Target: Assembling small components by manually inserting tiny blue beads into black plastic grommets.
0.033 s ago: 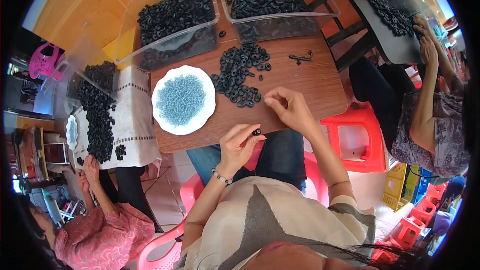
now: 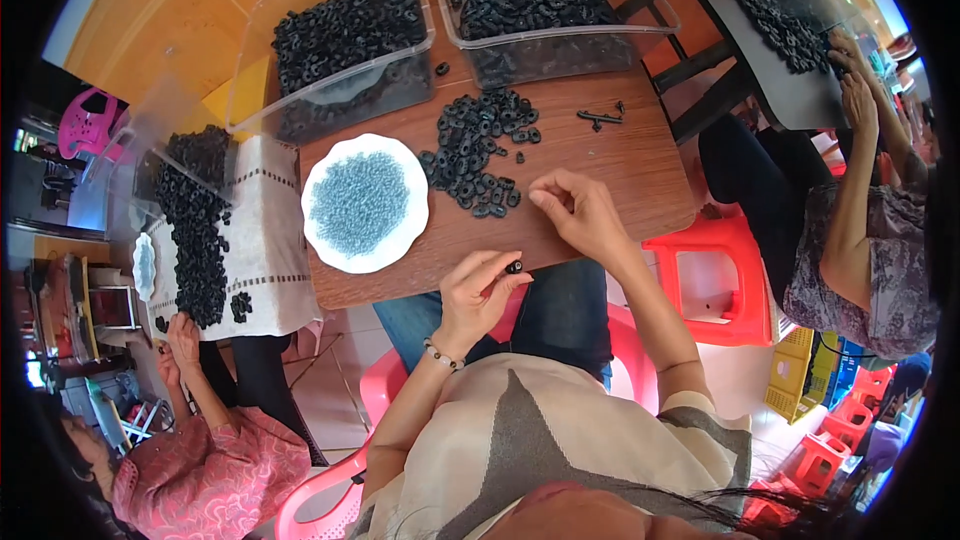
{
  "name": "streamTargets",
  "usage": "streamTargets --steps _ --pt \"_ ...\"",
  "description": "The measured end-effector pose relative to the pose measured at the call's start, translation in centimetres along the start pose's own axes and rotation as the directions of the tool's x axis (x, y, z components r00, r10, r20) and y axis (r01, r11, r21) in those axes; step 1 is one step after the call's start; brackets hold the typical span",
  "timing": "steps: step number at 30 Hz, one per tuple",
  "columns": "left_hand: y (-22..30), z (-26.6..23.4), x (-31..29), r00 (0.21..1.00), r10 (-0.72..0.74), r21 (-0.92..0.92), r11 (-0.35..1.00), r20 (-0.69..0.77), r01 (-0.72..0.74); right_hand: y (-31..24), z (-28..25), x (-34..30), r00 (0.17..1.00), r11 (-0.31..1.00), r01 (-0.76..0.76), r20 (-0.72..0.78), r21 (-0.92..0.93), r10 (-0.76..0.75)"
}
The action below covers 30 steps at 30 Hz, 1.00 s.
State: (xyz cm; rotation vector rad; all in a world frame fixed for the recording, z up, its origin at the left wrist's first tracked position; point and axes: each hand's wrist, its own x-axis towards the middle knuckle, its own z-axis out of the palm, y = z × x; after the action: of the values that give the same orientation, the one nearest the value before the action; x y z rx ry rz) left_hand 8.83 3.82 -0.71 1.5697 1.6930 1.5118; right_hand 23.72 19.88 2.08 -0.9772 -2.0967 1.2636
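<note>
My left hand, wearing a beaded bracelet, pinches a small black plastic part between thumb and forefinger at the table's near edge. Farther right, my right hand hovers over the wooden tabletop, its thumb and forefinger pressed together. Whatever lies between those fingertips, if anything, is too small to make out. Just beyond and left of it spreads a loose pile of black oval plastic parts. A white scalloped plate full of tiny blue-grey bead-like pieces stands left of the pile.
Two clear plastic bins, one on the left and one on the right, hold many black parts at the back. A black rod-like tool lies at the right. People sit working on both sides. A red stool stands to the right.
</note>
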Motion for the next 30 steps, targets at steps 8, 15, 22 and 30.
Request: streamTargets --steps 8,15,22,30 --pt "-0.4 0.9 0.9 0.993 -0.084 0.041 0.996 0.078 0.081 2.6 0.7 5.0 0.963 0.882 0.137 -0.149 -0.450 -0.226" --pt "-0.6 0.9 1.0 0.992 -0.096 0.010 0.995 0.079 0.096 2.7 1.6 5.6 0.961 0.869 0.127 -0.157 -0.477 -0.227" --pt "-0.2 -0.8 1.1 0.989 -0.118 -0.042 0.992 0.090 0.122 1.5 1.0 4.1 0.958 0.960 0.131 -0.216 -0.248 -0.186" --pt "-0.4 -2.9 0.9 0.996 -0.082 -0.077 0.993 0.033 0.085 -3.6 2.4 -3.5 0.945 0.808 -0.327 0.171 0.490 0.279"
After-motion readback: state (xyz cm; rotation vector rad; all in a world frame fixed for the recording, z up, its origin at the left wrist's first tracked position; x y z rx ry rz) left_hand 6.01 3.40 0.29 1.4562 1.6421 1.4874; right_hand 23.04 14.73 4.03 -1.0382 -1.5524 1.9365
